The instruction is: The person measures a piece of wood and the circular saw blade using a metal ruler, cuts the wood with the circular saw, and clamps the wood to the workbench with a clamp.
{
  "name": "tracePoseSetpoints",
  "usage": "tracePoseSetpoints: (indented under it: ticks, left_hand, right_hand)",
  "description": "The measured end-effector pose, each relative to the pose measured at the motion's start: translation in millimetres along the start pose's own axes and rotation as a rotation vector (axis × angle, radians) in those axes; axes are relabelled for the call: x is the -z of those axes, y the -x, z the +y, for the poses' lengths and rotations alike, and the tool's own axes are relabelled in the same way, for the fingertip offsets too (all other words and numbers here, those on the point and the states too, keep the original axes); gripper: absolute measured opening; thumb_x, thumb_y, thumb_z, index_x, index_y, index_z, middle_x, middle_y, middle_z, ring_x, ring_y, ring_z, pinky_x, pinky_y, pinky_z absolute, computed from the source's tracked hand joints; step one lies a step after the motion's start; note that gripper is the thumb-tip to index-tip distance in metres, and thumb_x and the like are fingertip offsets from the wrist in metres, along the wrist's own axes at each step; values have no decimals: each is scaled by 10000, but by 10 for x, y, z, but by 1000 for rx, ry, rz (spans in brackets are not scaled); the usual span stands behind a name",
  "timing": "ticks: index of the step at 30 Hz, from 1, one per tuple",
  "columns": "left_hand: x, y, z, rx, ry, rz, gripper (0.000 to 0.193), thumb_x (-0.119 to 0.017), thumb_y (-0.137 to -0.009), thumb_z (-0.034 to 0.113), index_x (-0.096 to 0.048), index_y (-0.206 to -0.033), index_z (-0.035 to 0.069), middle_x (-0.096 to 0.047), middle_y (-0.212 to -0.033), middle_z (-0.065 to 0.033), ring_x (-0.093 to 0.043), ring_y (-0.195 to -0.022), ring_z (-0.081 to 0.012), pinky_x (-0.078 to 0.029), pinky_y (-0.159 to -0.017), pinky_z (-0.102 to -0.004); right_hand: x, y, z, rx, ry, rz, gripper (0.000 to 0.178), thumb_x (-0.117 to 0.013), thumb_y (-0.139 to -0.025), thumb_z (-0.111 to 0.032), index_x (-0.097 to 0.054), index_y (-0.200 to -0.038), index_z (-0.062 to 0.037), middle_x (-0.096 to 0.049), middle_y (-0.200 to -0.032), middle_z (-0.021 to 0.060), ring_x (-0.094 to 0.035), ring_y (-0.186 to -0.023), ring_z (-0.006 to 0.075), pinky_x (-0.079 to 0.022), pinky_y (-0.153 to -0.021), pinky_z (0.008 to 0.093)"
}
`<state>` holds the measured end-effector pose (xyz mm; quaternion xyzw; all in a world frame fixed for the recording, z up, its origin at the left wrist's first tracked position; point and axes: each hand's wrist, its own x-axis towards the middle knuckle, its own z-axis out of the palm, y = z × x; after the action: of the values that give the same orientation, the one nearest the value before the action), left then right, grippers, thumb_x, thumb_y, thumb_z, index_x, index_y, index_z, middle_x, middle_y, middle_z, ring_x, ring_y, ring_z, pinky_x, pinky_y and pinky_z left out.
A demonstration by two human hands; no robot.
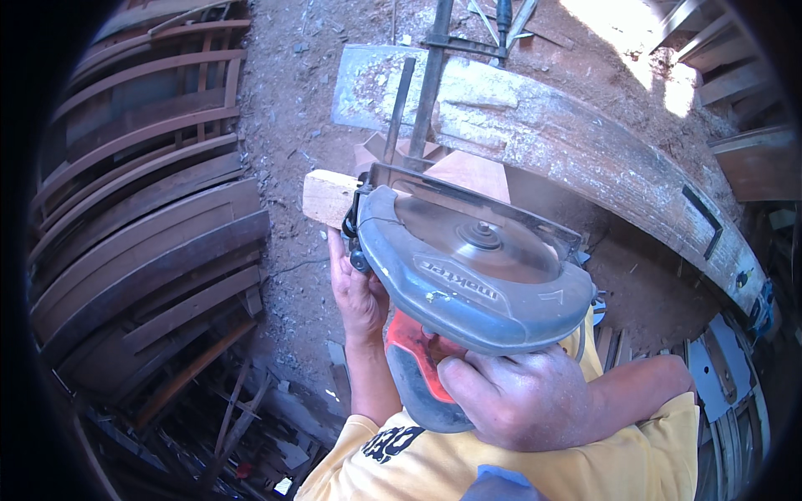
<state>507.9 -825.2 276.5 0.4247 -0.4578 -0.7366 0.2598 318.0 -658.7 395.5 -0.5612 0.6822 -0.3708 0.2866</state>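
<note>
A circular saw (476, 292) with a dark blue-grey guard and a red and black handle is held level in front of me. My right hand (518, 392) is wrapped around its handle. The saw's round blade (501, 238) looks smeared, as if spinning. A pale wooden block (330, 196) sticks out past the left end of the saw's base plate. My left hand (359, 292) is beneath that block, its fingers reaching up to it and gripping it from below. The saw hides the rest of the block and the fingertips.
A long dusty workbench plank (576, 146) runs behind the saw, with a bar clamp (430, 75) over it. Reddish cut wood pieces (472, 171) lie beyond the blade. Stacked curved wooden frames (142, 167) line the left; more boards (735, 75) stand at right on the dirt floor (288, 100).
</note>
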Motion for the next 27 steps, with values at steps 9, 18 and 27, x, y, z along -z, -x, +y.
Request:
tracePoseSetpoints:
  ticks: [9, 18, 27]
  left_hand:
    - [125, -25, -29, -12, -24, -30, 986, -658, -1058, 412, -39, -1692, -22, -463, -1568, -124, -583, -1289, -145, -513, -1023, -267]
    - [132, -62, 26, 19, -14, -38, 969, -645, -1067, 388, -25, -1692, -17, -480, -1548, -107, -608, -1249, -137, -525, -1009, -271]
    - [119, -135, 70, -19, -8, -47, 972, -632, -1072, 405, -16, -1690, -24, -423, -1609, -149, -555, -1378, -205, -468, -1136, -347]
  right_hand:
    - [-32, -37, -20, -3, 1, -4, 97, -702, -811, -146, -635, -863, -98, -628, -757, 19, -655, -708, 159, -515, -646, 304]
    - [-67, -89, -32, 4, 6, -5, 102, -707, -806, -146, -635, -859, -96, -621, -748, 22, -653, -696, 163, -525, -639, 310]
    - [-98, -172, -58, 3, -10, 10, 106, -708, -803, -142, -633, -859, -92, -618, -739, 29, -658, -692, 169, -527, -626, 310]
